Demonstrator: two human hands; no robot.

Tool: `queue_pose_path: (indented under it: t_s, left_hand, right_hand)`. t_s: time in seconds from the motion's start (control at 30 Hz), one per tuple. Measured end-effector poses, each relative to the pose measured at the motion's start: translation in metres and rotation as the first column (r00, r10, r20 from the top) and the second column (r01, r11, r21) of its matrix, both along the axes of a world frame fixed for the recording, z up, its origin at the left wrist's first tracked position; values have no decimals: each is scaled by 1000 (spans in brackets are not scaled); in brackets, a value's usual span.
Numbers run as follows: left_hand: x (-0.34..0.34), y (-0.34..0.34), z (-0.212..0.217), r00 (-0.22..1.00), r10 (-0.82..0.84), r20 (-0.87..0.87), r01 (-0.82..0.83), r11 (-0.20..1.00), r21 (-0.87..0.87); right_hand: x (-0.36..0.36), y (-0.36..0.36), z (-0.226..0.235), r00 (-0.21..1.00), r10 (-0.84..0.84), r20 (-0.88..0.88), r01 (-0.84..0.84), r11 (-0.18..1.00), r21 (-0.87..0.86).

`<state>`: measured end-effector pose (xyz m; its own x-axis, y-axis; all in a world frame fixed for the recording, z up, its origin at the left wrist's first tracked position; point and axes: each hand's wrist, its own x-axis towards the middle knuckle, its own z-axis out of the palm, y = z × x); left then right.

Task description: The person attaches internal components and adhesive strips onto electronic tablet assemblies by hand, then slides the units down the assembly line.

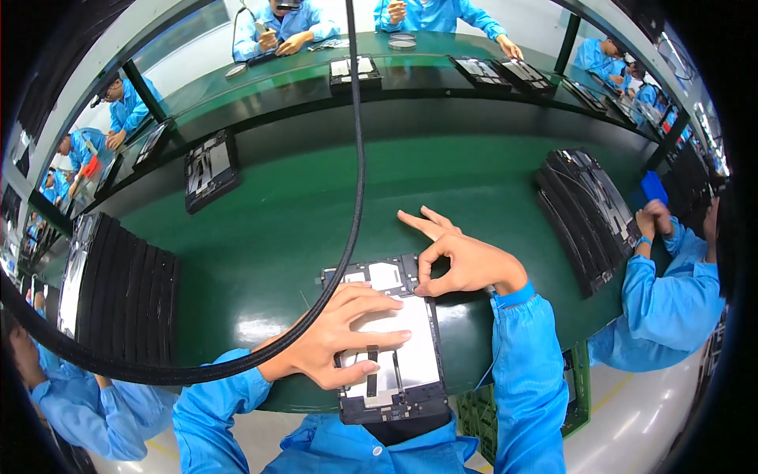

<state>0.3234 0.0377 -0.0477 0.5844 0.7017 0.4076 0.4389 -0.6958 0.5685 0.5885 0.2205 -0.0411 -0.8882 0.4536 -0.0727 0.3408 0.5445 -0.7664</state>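
Note:
A flat tablet-like device frame (421,336), black with silver plates, lies on the green table in front of me. My left hand (335,336) rests across its left half, fingers spread over the silver surface. At the frame's upper right edge is my right hand (470,265), with thumb and index finger pinched together and the other fingers stretched out beyond. Whatever sits in that pinch is too small to make out. A thick black cable (359,158) hangs down in front and curves across my left wrist.
Tall stacks of similar black frames stand left (130,292) and right (580,225). Another device frame (209,170) lies at the far left. A raised shelf (426,83) crosses the back, holding more frames. Co-workers in blue sit around. A green crate (580,387) stands below the table edge.

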Motion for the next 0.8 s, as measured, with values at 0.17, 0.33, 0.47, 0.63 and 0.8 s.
queue_pose_path:
  t_s: [0.17, 0.33, 0.47, 0.63, 0.8]
  left_hand:
    - [12, -2, -9, 993, 109, -41, -107, 993, 55]
    - [19, -1, -13, 957, 186, -222, -153, 975, 160]
    - [22, -1, -6, 954, 184, -236, -154, 978, 141]
    - [23, 1, -5, 955, 169, -245, -135, 980, 149]
    - [28, 5, -1, 956, 154, -250, -123, 983, 137]
  right_hand:
    - [3, 3, -6, 999, 35, 12, -35, 999, 0]
    - [7, 6, -10, 999, 50, 18, -50, 999, -10]
    - [8, 9, -11, 997, 71, 6, -71, 997, -18]
    - [5, 7, -9, 998, 58, 10, -58, 998, -36]
    - [5, 9, -12, 998, 64, 0, -64, 997, -47]
